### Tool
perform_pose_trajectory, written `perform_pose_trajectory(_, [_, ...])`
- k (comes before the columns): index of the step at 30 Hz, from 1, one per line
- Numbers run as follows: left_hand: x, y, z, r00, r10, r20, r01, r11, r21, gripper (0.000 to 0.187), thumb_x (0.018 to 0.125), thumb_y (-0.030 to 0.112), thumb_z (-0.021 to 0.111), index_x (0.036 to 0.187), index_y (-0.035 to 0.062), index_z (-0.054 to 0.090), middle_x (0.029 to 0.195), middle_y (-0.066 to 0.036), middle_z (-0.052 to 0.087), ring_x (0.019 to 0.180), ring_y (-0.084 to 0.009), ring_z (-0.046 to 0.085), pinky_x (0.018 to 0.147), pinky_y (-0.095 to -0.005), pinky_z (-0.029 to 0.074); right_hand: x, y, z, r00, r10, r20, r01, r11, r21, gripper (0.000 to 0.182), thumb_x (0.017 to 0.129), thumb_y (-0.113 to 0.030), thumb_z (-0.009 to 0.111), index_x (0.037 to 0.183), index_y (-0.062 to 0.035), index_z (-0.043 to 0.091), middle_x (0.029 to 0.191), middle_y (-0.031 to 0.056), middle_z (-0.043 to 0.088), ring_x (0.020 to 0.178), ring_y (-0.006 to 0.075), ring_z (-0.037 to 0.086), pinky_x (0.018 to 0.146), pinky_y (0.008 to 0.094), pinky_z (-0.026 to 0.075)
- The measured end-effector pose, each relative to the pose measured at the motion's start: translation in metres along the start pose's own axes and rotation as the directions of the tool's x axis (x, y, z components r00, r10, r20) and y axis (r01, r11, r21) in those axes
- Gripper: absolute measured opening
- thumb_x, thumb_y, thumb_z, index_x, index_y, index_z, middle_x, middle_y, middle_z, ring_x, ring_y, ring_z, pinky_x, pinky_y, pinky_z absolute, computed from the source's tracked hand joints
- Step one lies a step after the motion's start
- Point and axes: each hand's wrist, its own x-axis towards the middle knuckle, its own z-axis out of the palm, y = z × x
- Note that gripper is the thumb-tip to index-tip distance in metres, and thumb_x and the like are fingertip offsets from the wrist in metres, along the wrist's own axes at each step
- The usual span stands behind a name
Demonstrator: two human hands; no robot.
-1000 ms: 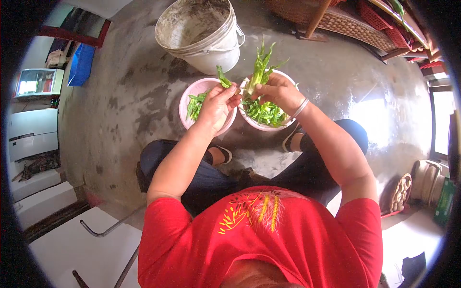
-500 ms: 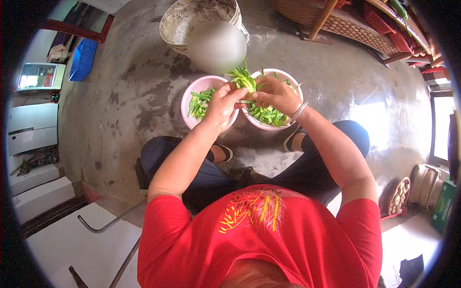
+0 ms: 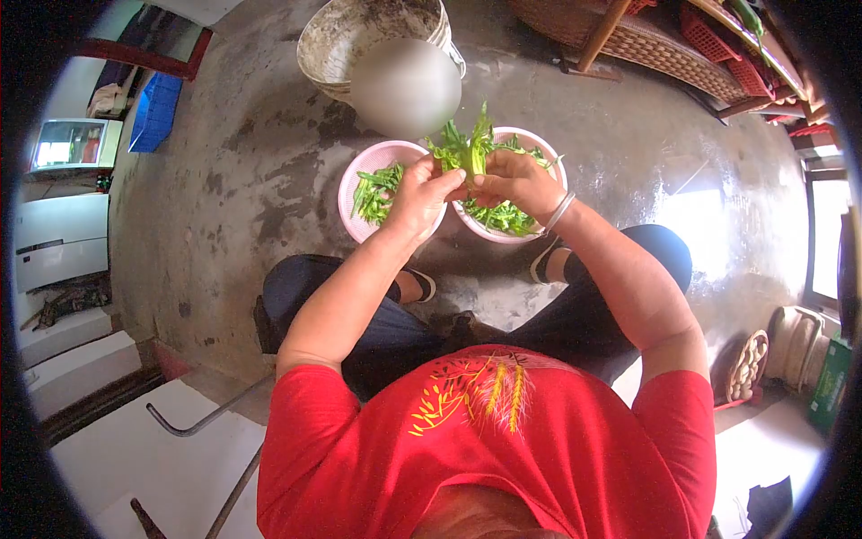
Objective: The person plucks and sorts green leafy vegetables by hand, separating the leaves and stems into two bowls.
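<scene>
Both hands meet over two pink baskets of greens. My left hand [image 3: 419, 195] pinches the lower part of a leafy green bunch [image 3: 467, 144] between thumb and fingers. On the bunch's other side, my right hand [image 3: 521, 182], with a bangle at the wrist, grips it too. The leaves point up, away from me. Beneath my left hand is the left pink basket [image 3: 348, 202], holding cut green pieces [image 3: 375, 190]. The right pink basket [image 3: 558, 169], partly hidden by my right hand, holds more greens [image 3: 503, 218].
A large stained bucket [image 3: 314, 54] stands beyond the baskets, with a blurred patch over its front. My bent legs flank the near side. A blue crate [image 3: 155, 112] is at the left, a wooden-framed woven piece [image 3: 664, 58] at the upper right, and a metal bar [image 3: 193, 425] at lower left.
The leafy bunch now stands more upright and spread out, with its tips higher between my hands. Both hands have barely moved and still hold it.
</scene>
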Motion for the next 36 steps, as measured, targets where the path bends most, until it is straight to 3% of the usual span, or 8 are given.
perform_pose_trajectory(8, [0.0, -0.004, -0.01, 0.992, -0.126, -0.007, 0.126, 0.992, -0.03, 0.017, 0.084, 0.011, 0.059, 0.098, 0.0025, 0.055, 0.09, -0.004, 0.06, 0.076, -0.0107, 0.058, 0.071, -0.0245, 0.049, 0.007, 0.012, -0.006, 0.998, -0.003, 0.064, 0.006, 0.999, -0.045, 0.025, 0.089, -0.018, 0.053, 0.102, 0.0031, 0.055, 0.085, 0.0086, 0.062, 0.074, 0.0147, 0.061, 0.068, 0.0272, 0.051])
perform_pose_trajectory(11, [-0.005, 0.005, -0.002, 0.985, -0.171, 0.021, 0.17, 0.985, 0.034, 0.015, 0.083, 0.014, 0.061, 0.094, 0.0052, 0.056, 0.086, -0.001, 0.059, 0.073, -0.0083, 0.056, 0.068, -0.0222, 0.048, 0.004, 0.007, -0.003, 0.997, -0.021, 0.069, 0.036, 0.973, -0.23, 0.024, 0.089, -0.018, 0.051, 0.1, 0.0023, 0.057, 0.082, 0.0082, 0.062, 0.072, 0.0134, 0.061, 0.066, 0.0262, 0.051])
perform_pose_trajectory(17, [-0.004, 0.0, -0.003, 0.995, -0.092, -0.035, 0.094, 0.994, 0.065, 0.023, 0.082, 0.013, 0.063, 0.103, 0.0034, 0.055, 0.094, -0.004, 0.06, 0.08, -0.0116, 0.059, 0.071, -0.0251, 0.049, 0.001, 0.005, 0.001, 0.994, -0.092, 0.056, 0.107, 0.921, -0.374, 0.025, 0.088, -0.019, 0.053, 0.098, 0.0032, 0.058, 0.081, 0.0093, 0.063, 0.07, 0.0135, 0.062, 0.065, 0.0259, 0.051])
perform_pose_trajectory(20, [-0.003, -0.002, -0.001, 0.999, -0.032, -0.017, 0.034, 0.996, 0.087, 0.019, 0.083, 0.014, 0.062, 0.099, 0.005, 0.057, 0.092, -0.002, 0.06, 0.081, -0.0105, 0.059, 0.071, -0.0244, 0.05, 0.003, 0.012, 0.001, 0.993, -0.114, 0.025, 0.117, 0.952, -0.282, 0.026, 0.088, -0.018, 0.054, 0.099, 0.0047, 0.057, 0.082, 0.0099, 0.064, 0.071, 0.0139, 0.062, 0.064, 0.0258, 0.051])
perform_pose_trajectory(23, [-0.003, 0.001, 0.002, 0.999, -0.031, -0.022, 0.034, 0.993, 0.115, 0.019, 0.084, 0.012, 0.06, 0.101, 0.0039, 0.056, 0.095, -0.003, 0.059, 0.082, -0.0119, 0.059, 0.074, -0.026, 0.05, 0.001, 0.008, -0.001, 0.994, -0.108, 0.025, 0.11, 0.926, -0.36, 0.026, 0.088, -0.018, 0.054, 0.1, 0.0051, 0.056, 0.083, 0.0104, 0.064, 0.072, 0.0149, 0.063, 0.063, 0.0252, 0.051])
perform_pose_trajectory(29, [0.005, -0.007, -0.012, 0.996, -0.086, 0.031, 0.088, 0.994, -0.068, 0.02, 0.085, 0.01, 0.058, 0.103, 0.0022, 0.055, 0.098, -0.006, 0.06, 0.084, -0.0136, 0.06, 0.076, -0.0276, 0.051, -0.001, 0.001, 0.005, 0.998, 0.032, -0.047, -0.035, 0.997, -0.064, 0.026, 0.09, -0.017, 0.052, 0.106, 0.0031, 0.053, 0.092, 0.0108, 0.063, 0.073, 0.0172, 0.064, 0.063, 0.0256, 0.052])
perform_pose_trajectory(32, [0.005, -0.004, -0.009, 0.998, -0.07, 0.011, 0.071, 0.988, -0.139, 0.02, 0.086, 0.011, 0.057, 0.104, 0.0014, 0.055, 0.099, -0.007, 0.06, 0.087, -0.0145, 0.06, 0.078, -0.0275, 0.05, 0.0, 0.002, 0.004, 0.999, -0.005, -0.034, 0.004, 0.999, -0.046, 0.026, 0.091, -0.016, 0.05, 0.109, 0.0024, 0.051, 0.093, 0.0106, 0.062, 0.074, 0.0175, 0.064, 0.063, 0.0259, 0.052])
perform_pose_trajectory(36, [0.004, -0.003, -0.01, 0.999, -0.049, -0.02, 0.044, 0.98, -0.195, 0.019, 0.087, 0.011, 0.056, 0.103, 0.0022, 0.056, 0.099, -0.009, 0.061, 0.087, -0.0147, 0.059, 0.077, -0.0264, 0.05, 0.004, 0.002, -0.001, 0.99, -0.039, -0.134, 0.058, 0.988, 0.144, 0.023, 0.09, -0.015, 0.05, 0.106, 0.002, 0.051, 0.09, 0.0099, 0.062, 0.073, 0.0174, 0.063, 0.064, 0.0255, 0.051])
